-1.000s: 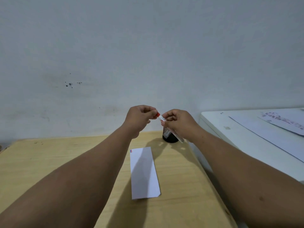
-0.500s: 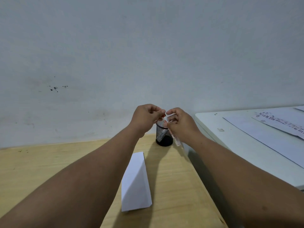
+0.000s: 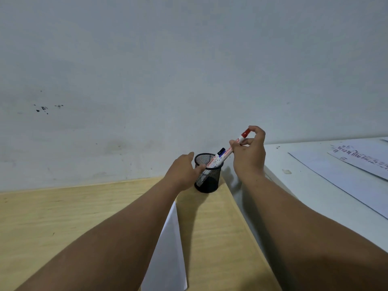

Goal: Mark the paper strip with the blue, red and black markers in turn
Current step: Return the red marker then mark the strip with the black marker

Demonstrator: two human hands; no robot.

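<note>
My right hand (image 3: 249,154) holds the capped red marker (image 3: 231,149) by its upper end, tilted, with its lower end inside the black mesh pen cup (image 3: 207,175). Another marker with a dark cap (image 3: 220,152) leans in the cup beside it. My left hand (image 3: 184,172) rests on the cup's left side, thumb on the rim. The white paper strip (image 3: 170,248) lies on the wooden table, its left part hidden under my left forearm.
The wooden table (image 3: 52,223) ends at the wall behind the cup. To the right stands a white desk (image 3: 298,185) with printed paper sheets (image 3: 357,177) on it. A narrow gap separates the two tables.
The cap has gone onto the red marker. My right hand has carried it up and right over the cup, and my left hand has dropped onto the cup's side.
</note>
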